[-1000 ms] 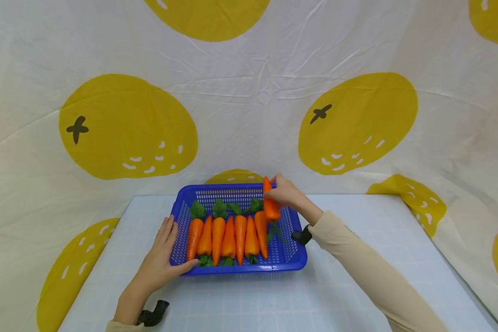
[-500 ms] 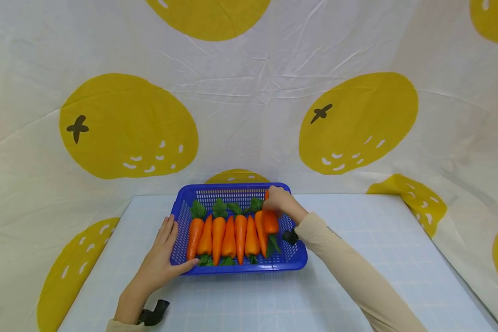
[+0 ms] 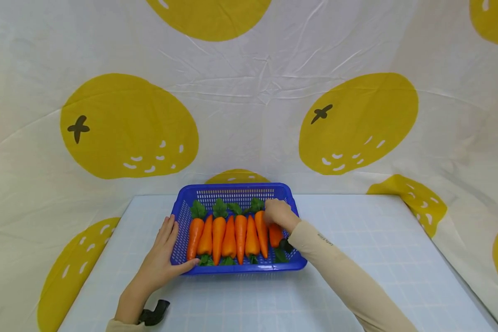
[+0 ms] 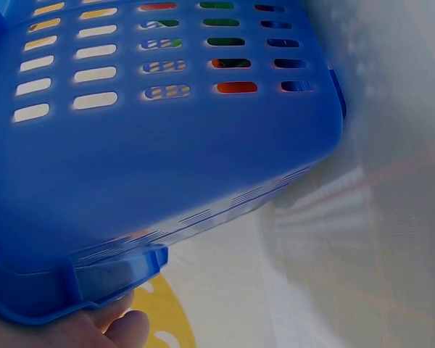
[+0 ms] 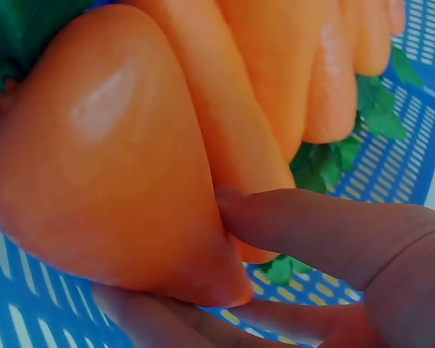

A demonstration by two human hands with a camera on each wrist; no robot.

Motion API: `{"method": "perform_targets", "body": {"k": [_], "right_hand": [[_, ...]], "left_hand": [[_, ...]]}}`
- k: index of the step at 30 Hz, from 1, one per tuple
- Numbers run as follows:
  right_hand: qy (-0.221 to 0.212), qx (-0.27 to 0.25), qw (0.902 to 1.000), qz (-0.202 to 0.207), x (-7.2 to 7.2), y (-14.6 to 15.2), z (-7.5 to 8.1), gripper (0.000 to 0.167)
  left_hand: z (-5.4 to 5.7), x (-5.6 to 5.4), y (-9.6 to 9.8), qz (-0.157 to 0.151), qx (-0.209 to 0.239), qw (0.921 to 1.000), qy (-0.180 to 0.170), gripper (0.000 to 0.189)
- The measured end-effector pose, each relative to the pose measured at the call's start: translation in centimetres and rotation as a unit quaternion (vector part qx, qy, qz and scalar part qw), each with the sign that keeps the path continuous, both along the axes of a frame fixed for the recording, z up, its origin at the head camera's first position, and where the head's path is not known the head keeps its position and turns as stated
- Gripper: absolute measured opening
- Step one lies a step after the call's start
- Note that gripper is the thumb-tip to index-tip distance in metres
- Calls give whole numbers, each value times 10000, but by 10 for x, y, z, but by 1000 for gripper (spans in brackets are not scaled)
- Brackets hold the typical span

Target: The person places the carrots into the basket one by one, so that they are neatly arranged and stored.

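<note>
A blue plastic basket (image 3: 249,268) holds a row of orange carrots (image 3: 240,237) with green leafy tops, their ends pointing alternately toward and away from me. At the right end of the row my right hand (image 3: 280,215) pinches the pointed end of the last carrot (image 5: 123,159) between thumb and fingers, low inside the basket. Its leaves (image 3: 280,256) point toward me; part of it is hidden behind the hand and wrist. My left hand (image 3: 163,251) rests at the basket's left front corner, fingers straight along the left side and thumb over the front rim.
The basket stands on a table (image 3: 232,304) with a pale checked cover. Behind it hangs a white cloth (image 3: 249,129) printed with large yellow fruit. A black wrist camera (image 3: 154,313) sits on my left wrist.
My right hand has lowered the carrot from above the far right rim into the basket, beside the row. The left hand has stayed in place.
</note>
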State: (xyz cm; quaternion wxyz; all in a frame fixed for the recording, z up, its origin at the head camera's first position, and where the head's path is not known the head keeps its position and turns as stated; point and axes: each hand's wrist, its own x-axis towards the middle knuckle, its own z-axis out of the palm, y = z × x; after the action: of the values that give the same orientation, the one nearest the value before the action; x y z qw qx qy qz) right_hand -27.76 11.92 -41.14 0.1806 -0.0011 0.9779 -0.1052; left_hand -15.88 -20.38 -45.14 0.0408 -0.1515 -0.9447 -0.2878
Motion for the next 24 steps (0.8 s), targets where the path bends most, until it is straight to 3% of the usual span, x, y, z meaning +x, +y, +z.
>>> {"method": "perform_targets", "body": {"k": [7,15,24], "right_hand": [[159,266,9994,149,0,-4,-8,37],[65,135,9998,118,3,-5,-10,29],[39,-98,9998,185,5,0,-6,41]], "left_hand": [[0,0,0,21,11,10000,-51,116],[0,1,0,26,37,10000,-39,115],[-1,0,1,40,13,10000,-11,116]]}}
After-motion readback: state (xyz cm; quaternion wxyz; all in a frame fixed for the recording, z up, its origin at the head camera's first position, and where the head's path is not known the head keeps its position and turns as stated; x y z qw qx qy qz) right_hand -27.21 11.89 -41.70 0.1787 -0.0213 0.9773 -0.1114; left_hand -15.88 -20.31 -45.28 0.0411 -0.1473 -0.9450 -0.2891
